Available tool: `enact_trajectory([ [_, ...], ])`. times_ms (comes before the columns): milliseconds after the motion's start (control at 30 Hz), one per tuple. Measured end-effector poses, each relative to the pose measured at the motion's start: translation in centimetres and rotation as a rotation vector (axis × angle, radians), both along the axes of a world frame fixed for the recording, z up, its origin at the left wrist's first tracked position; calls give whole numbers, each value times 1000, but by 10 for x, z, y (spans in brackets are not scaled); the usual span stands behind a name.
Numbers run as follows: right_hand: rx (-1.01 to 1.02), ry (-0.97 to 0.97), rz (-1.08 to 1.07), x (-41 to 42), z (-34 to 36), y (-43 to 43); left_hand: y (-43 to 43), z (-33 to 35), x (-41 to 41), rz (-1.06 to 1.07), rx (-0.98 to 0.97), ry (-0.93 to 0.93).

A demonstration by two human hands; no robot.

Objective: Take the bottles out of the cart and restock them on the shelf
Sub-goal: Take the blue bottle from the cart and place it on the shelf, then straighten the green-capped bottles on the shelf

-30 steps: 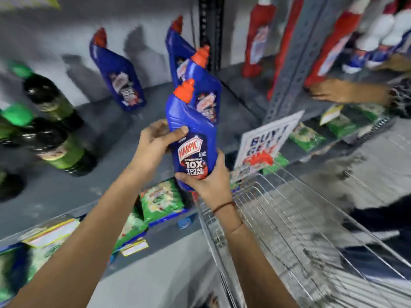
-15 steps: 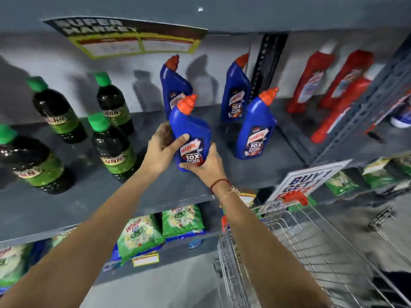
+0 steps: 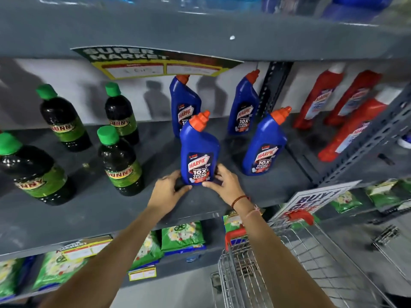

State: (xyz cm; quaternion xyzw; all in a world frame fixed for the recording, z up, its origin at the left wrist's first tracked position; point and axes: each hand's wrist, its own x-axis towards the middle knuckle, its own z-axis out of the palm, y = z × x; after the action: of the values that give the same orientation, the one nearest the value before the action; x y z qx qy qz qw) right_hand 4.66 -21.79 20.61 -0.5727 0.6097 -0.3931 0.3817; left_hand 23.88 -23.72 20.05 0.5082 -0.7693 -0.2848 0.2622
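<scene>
Four blue bottles stood on the grey shelf (image 3: 93, 210), and I saw both hands on the front one. That front blue bottle (image 3: 199, 152) stood straight up near the front edge of the shelf, with its orange cap (image 3: 200, 120) on top and its label facing me. The left hand (image 3: 167, 192) was at the bottom left of the bottle, with its fingers curled around the base. The right hand (image 3: 224, 182) was at the bottom right, with its thumb on the front of the base and its fingers bent around the side. I could not tell how hard either hand was pressing. A red string (image 3: 239, 200) went around the right wrist. Just to the right stood another blue bottle (image 3: 264, 150), and two more blue bottles (image 3: 243, 107) were behind, close to the back wall. To the left stood four dark bottles (image 3: 121, 161) with green caps, well apart from the blue ones. Far right, past a grey post, some red bottles (image 3: 315, 101) leaned over. A yellow sign (image 3: 155, 63) hung from the shelf above. Down below, green packets (image 3: 182, 236) lay on a lower shelf. The metal cart (image 3: 255, 274) with red corners was under the right arm, and the part of it I could see looked bare.
</scene>
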Motion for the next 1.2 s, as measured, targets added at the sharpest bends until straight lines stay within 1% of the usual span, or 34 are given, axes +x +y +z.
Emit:
enact_trajectory([
  [200, -38, 104, -28, 4, -1, -4, -11, -5, -4, 40, -74, 23],
  [333, -38, 121, -40, 5, 0, -4, -11, -7, -6, 52, -93, 46],
  [567, -44, 102, -80, 12, 1, -1, -8, -4, -5, 40, -28, 63],
  [667, -33, -22, -169, 18, 0, 3, -1, 2, -4, 73, -8, 100],
  [767, -64, -210, -360, 29, -6, 16, 18, 5, 7, 109, 23, 176],
  [833, -153, -217, -502, 45, -11, 33, 35, 5, 24, 92, 58, 188],
  [900, -257, -164, -544, 67, -16, 51, 50, 1, 49, 86, 80, 181],
  [967, -297, -108, -471, 90, -19, 60, 59, 1, 77, 155, 69, 190],
  [1033, -268, -57, -333, 112, -21, 57, 60, 3, 100, 301, 41, 232],
  [1100, -161, -53, -176, 133, -16, 45, 57, 5, 118, 485, 10, 281],
  [1133, -82, -88, -85, 141, -10, 38, 53, 7, 126, 540, 11, 298],
  [1200, 61, -185, 76, 156, 1, 23, 43, 4, 136, 512, 38, 242],
])
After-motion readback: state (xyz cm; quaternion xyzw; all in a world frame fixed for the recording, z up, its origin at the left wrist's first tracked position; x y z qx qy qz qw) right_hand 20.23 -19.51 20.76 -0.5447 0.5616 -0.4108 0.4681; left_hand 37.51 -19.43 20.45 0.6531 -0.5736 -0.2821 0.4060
